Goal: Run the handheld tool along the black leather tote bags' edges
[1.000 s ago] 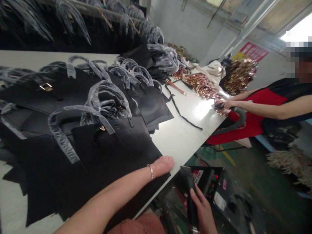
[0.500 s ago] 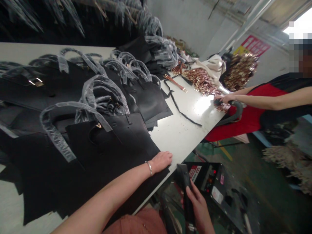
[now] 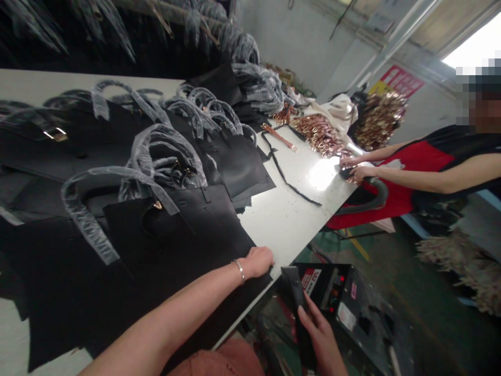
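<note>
My left hand, a silver bracelet at its wrist, rests on the right edge of a black leather panel, its fingers curled in; whether it pinches the edge is hard to see. My right hand is wrapped round a black handheld tool with a flat wide tip, just off the table's front edge. A strap handle in clear plastic lies over the panel. More wrapped handles are heaped behind it on stacked black panels.
On the white table lie a black cord, a brown strap and a pile of brown straps. A co-worker's hand holds a hose tool at right. A black machine stands below the table edge.
My left hand's fingers have curled in from a flatter pose. The black panel's left part has shifted a little to the left. The co-worker has leaned further into view.
</note>
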Demonstrator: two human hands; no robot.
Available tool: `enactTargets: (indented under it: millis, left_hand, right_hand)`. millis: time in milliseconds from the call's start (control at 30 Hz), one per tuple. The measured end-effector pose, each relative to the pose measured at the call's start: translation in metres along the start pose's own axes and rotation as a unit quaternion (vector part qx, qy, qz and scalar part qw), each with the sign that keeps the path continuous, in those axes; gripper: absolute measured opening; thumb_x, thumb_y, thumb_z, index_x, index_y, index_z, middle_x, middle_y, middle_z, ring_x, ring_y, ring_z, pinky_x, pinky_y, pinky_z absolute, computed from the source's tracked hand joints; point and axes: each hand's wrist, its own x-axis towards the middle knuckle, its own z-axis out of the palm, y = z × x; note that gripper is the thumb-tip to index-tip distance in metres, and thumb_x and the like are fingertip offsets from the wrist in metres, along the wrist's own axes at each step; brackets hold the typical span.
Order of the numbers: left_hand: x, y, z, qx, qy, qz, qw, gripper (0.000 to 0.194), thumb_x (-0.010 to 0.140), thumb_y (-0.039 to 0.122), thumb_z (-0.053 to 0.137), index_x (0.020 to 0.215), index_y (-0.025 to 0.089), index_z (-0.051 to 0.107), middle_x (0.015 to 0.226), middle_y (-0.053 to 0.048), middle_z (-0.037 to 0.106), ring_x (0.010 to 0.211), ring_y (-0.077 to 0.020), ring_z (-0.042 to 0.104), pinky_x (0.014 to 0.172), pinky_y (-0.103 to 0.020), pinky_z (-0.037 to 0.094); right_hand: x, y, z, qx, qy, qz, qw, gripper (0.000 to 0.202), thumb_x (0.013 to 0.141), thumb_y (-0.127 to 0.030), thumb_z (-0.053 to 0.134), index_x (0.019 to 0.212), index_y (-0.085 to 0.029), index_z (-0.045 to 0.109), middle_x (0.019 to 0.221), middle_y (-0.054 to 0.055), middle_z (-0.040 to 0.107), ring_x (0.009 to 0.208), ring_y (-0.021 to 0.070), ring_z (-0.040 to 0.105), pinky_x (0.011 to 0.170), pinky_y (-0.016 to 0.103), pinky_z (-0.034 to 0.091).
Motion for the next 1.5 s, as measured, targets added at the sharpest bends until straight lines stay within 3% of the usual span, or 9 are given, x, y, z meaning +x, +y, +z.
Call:
enactTargets:
  millis: [167, 267, 433, 500, 800, 1000, 1100, 1267, 1500]
  left_hand:
    - [-0.011, -0.015, -0.007, -0.095, 0.039, -0.011, 0.995, 0.023, 0.09, 0.023, 0.053, 0.072, 0.015, 0.065, 0.074, -0.005, 0.068, 0.07, -0.0161, 0.064, 0.064, -0.023, 0.047]
    - [-0.033, -0.026, -0.006, -0.135, 0.102, -0.018, 0.985, 0.024, 0.096, 0.021, 0.043, 0.082, 0.015, 0.062, 0.096, -0.007, 0.068, 0.087, -0.0142, 0.063, 0.078, -0.023, 0.049]
    - [-0.077, -0.045, 0.021, -0.082, 0.272, 0.023, 0.958, 0.011, 0.092, 0.012, 0.05, 0.096, 0.017, 0.059, 0.127, -0.011, 0.057, 0.122, -0.0216, 0.054, 0.105, -0.038, 0.045]
    - [-0.089, -0.052, 0.033, -0.017, 0.297, 0.043, 0.954, 0.015, 0.089, 0.011, 0.054, 0.103, 0.017, 0.06, 0.131, -0.012, 0.057, 0.13, -0.0258, 0.049, 0.109, -0.044, 0.043]
    - [-0.095, -0.062, 0.04, 0.048, 0.282, 0.083, 0.955, 0.024, 0.092, 0.014, 0.054, 0.115, 0.013, 0.061, 0.131, -0.016, 0.061, 0.13, -0.026, 0.052, 0.109, -0.044, 0.046]
    - [-0.123, -0.065, 0.036, 0.056, 0.279, 0.052, 0.957, 0.031, 0.092, 0.015, 0.053, 0.123, 0.017, 0.058, 0.136, -0.015, 0.057, 0.132, -0.0259, 0.05, 0.109, -0.045, 0.044]
    - [-0.136, -0.064, 0.038, 0.069, 0.258, 0.044, 0.963, 0.037, 0.091, 0.018, 0.056, 0.128, 0.016, 0.056, 0.138, -0.015, 0.056, 0.131, -0.027, 0.051, 0.11, -0.043, 0.043]
    - [-0.142, -0.064, 0.045, 0.049, 0.242, 0.046, 0.968, 0.042, 0.093, 0.028, 0.055, 0.133, 0.016, 0.051, 0.141, -0.013, 0.053, 0.135, -0.0257, 0.045, 0.115, -0.041, 0.036]
    - [-0.159, -0.052, 0.06, 0.034, 0.216, 0.08, 0.972, 0.042, 0.098, 0.032, 0.047, 0.135, 0.013, 0.048, 0.141, -0.013, 0.053, 0.137, -0.0234, 0.042, 0.118, -0.036, 0.031]
  right_hand:
    - [0.0, -0.013, 0.004, -0.017, -0.009, 0.006, 1.0, 0.096, 0.061, -0.059, 0.082, 0.142, -0.018, 0.05, 0.068, 0.0, 0.07, 0.053, 0.0174, 0.06, 0.049, 0.027, 0.047]
    - [0.003, -0.013, 0.004, -0.029, -0.03, 0.013, 0.999, 0.094, 0.063, -0.059, 0.081, 0.142, -0.018, 0.051, 0.068, 0.0, 0.07, 0.051, 0.0166, 0.06, 0.048, 0.026, 0.045]
    - [0.009, -0.004, 0.0, -0.033, -0.065, 0.025, 0.997, 0.097, 0.066, -0.061, 0.078, 0.146, -0.018, 0.044, 0.066, 0.0, 0.07, 0.049, 0.0154, 0.06, 0.046, 0.025, 0.045]
    - [0.013, -0.001, -0.001, -0.037, -0.076, 0.036, 0.996, 0.094, 0.069, -0.061, 0.077, 0.146, -0.018, 0.044, 0.066, 0.0, 0.069, 0.048, 0.0154, 0.061, 0.044, 0.024, 0.045]
    - [0.041, -0.043, 0.053, -0.033, -0.121, -0.006, 0.992, 0.083, 0.076, -0.056, 0.073, 0.143, -0.017, 0.045, 0.059, -0.002, 0.064, 0.04, 0.0124, 0.057, 0.036, 0.02, 0.043]
    - [0.04, -0.048, 0.071, -0.073, -0.222, 0.011, 0.972, 0.077, 0.075, -0.057, 0.073, 0.139, -0.019, 0.05, 0.065, 0.0, 0.068, 0.042, 0.012, 0.059, 0.036, 0.019, 0.043]
    - [0.049, -0.044, 0.085, -0.057, -0.208, 0.015, 0.976, 0.088, 0.07, -0.061, 0.075, 0.139, -0.015, 0.047, 0.063, -0.001, 0.067, 0.041, 0.0132, 0.058, 0.035, 0.021, 0.043]
    - [0.057, -0.063, 0.122, -0.052, -0.167, -0.093, 0.98, 0.099, 0.067, -0.065, 0.076, 0.144, -0.014, 0.04, 0.065, -0.003, 0.067, 0.046, 0.0124, 0.057, 0.04, 0.022, 0.047]
    - [0.047, -0.095, 0.153, -0.071, -0.277, -0.067, 0.956, 0.082, 0.072, -0.056, 0.076, 0.138, -0.017, 0.047, 0.065, -0.001, 0.067, 0.043, 0.0127, 0.058, 0.037, 0.021, 0.047]
